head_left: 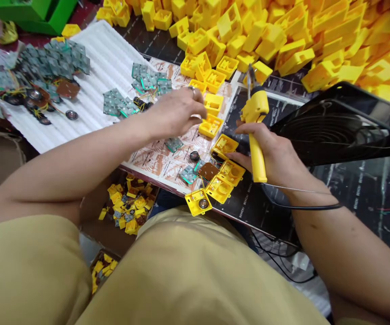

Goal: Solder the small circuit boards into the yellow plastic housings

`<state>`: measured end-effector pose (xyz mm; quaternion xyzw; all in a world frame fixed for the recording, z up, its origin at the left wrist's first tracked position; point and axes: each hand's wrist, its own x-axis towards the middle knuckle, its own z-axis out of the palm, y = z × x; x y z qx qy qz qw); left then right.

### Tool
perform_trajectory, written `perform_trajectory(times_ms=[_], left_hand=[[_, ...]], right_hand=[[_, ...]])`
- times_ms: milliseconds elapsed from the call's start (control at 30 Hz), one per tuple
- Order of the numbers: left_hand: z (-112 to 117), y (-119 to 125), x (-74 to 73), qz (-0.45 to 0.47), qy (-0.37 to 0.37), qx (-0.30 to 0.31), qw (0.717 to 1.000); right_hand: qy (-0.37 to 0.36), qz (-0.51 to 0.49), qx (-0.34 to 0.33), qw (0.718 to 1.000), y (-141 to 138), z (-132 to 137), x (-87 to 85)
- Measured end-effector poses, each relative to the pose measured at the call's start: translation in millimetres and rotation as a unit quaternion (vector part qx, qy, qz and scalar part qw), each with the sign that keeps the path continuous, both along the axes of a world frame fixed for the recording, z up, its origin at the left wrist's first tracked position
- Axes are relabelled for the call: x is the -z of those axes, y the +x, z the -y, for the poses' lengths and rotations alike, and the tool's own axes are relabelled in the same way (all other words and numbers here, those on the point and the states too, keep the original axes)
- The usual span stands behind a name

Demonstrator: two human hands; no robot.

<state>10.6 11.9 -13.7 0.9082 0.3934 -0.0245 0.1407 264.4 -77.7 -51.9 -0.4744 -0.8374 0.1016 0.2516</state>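
My right hand [279, 151] is wrapped round the handle of a yellow hot glue gun [258, 155], whose nozzle points away from me, up toward the back. Over the row of small yellow plastic cases, my left hand [181, 110] has its fingers loosely bent and apart. Its fingertips are beside an open yellow case [211, 126], and I see nothing held in them. The nearest yellow case [198, 201] has a round speaker [203, 204] inside. Beside the row are a green circuit board [188, 174], a brown board [208, 171] and a loose speaker [194, 156] with thin wires.
A large heap of yellow cases [282, 36] covers the back. More circuit boards [52, 58] and speakers lie on a white foam sheet [103, 45] at left. A black fan-like housing [337, 122] stands at right. Below the table edge, a carton holds yellow parts [130, 203].
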Motion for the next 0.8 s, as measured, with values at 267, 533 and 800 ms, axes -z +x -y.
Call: perform_trajectory(times_ms=[267,533,800], left_hand=[[40,-34,14.2,-0.042,0.006,0.11,0.993],[35,-30,13.5,0.12,-0.105,-0.054,0.986],[34,11,6.0,0.107,-0.116,-0.098,0.983]], right_hand=[[-0.026,-0.049,-0.021,0.998,-10,-6,14.6],[0.006,-0.095,-0.002,0.995,-15,-2,22.1],[0.055,-0.123,0.004,0.991,-15,26,9.2]])
